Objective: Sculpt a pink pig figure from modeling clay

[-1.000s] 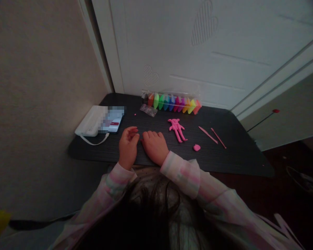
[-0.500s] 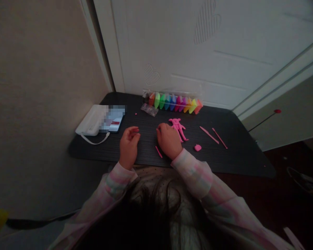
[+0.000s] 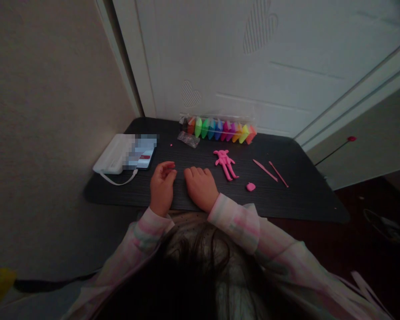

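Observation:
My left hand [image 3: 162, 186] rests on the dark table [image 3: 303, 195] near its front edge, fingers curled in toward the thumb; what they hold, if anything, is hidden. Just right of it my right hand [image 3: 201, 187] lies palm down on the table with its fingers flat and together. The thin pink clay strip seen earlier is out of sight, likely under this palm. A pink clay figure [image 3: 225, 162] with arms and legs lies beyond the right hand. A small pink clay lump [image 3: 250, 186] sits to its right.
Two thin pink modelling tools [image 3: 265, 170] [image 3: 278, 174] lie at the right. A clear pack of coloured clay pieces [image 3: 220, 130] stands at the back by the white door [image 3: 253, 66], with a small plastic bag [image 3: 188, 139] beside it. A white case [image 3: 115, 154] and phone [image 3: 143, 153] lie at the left.
My right hand slid right, uncovering a thin pink clay strip, then came back left beside my left hand and covers that spot again. The left hand stayed put.

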`<state>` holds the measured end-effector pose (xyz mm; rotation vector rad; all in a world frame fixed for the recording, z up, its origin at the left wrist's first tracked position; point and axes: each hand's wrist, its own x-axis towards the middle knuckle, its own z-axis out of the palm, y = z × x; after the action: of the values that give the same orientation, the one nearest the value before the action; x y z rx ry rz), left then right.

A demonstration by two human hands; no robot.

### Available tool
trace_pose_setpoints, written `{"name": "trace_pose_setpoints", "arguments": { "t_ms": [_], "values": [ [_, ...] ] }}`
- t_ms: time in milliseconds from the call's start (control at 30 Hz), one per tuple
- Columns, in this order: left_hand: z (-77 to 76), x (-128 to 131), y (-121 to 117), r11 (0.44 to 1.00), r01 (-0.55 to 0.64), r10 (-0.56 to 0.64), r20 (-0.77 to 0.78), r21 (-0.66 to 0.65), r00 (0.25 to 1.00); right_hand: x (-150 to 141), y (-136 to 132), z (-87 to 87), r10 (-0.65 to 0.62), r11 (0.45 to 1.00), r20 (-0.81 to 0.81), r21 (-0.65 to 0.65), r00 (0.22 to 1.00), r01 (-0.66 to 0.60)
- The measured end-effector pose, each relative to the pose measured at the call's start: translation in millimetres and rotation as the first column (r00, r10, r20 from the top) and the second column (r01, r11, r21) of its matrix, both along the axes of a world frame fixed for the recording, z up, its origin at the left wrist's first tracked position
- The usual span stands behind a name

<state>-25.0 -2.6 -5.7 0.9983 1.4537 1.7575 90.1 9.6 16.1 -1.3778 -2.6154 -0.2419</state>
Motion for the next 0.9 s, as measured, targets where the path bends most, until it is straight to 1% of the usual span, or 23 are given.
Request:
{"name": "trace_pose_setpoints", "arguments": {
  "t_ms": [67, 200, 267, 300, 400, 467, 567, 633, 700, 800, 833, 900],
  "values": [
    [0.4, 0, 0, 1.000, 0.004, -0.005, -0.004, -0.009, 1.000, 1, 1, 0.3, 0.018, 1.000, 0.004, 0.012, 1.000, -0.018],
    [0.8, 0, 0, 1.000, 0.004, -0.004, -0.025, -0.025, 1.000, 13, 9, -0.7, -0.093, 0.995, 0.031, 0.034, 0.995, 0.092],
    [1.4, 0, 0, 1.000, -0.001, 0.000, -0.027, -0.029, 1.000, 13, 9, -1.0, -0.120, 0.993, 0.038, 0.028, 0.992, 0.119],
    [1.7, 0, 0, 1.000, -0.003, 0.002, -0.027, -0.030, 1.000, 11, 7, -0.9, -0.106, 0.994, 0.038, 0.021, 0.994, 0.106],
    [2.7, 0, -1, 1.000, -0.006, 0.005, -0.031, -0.029, 1.000, 5, 2, 0.0, -0.014, 1.000, 0.026, 0.002, 1.000, 0.014],
    [2.7, 0, -1, 0.999, -0.001, 0.000, -0.032, -0.032, 0.999, 6, 3, 0.4, -0.005, 1.000, 0.023, -0.001, 1.000, 0.005],
    [1.6, 0, -1, 0.999, 0.012, -0.013, -0.028, -0.034, 1.000, 15, 9, 0.1, -0.114, 0.993, 0.039, -0.005, 0.993, 0.115],
    [0.6, 0, 0, 0.999, 0.013, -0.014, -0.026, -0.032, 1.000, 17, 10, -0.6, -0.155, 0.988, 0.040, -0.008, 0.987, 0.155],
    [-0.1, -1, 0, 1.000, 0.007, -0.007, -0.024, -0.030, 1.000, 13, 7, -1.0, -0.118, 0.993, 0.025, -0.013, 0.993, 0.118],
    [-0.6, -1, 0, 1.000, 0.006, -0.006, -0.022, -0.025, 1.000, 5, 0, -0.8, -0.019, 0.999, 0.006, -0.026, 1.000, 0.020],
    [-0.7, -1, 0, 1.000, 0.010, -0.011, -0.024, -0.023, 1.000, 5, 0, -0.5, -0.006, 1.000, 0.006, -0.025, 1.000, 0.006],
    [-0.9, -1, 0, 1.000, 0.020, -0.021, -0.033, -0.023, 0.999, 9, 2, -0.3, -0.031, 0.999, 0.009, -0.015, 0.999, 0.031]
  ]
}}
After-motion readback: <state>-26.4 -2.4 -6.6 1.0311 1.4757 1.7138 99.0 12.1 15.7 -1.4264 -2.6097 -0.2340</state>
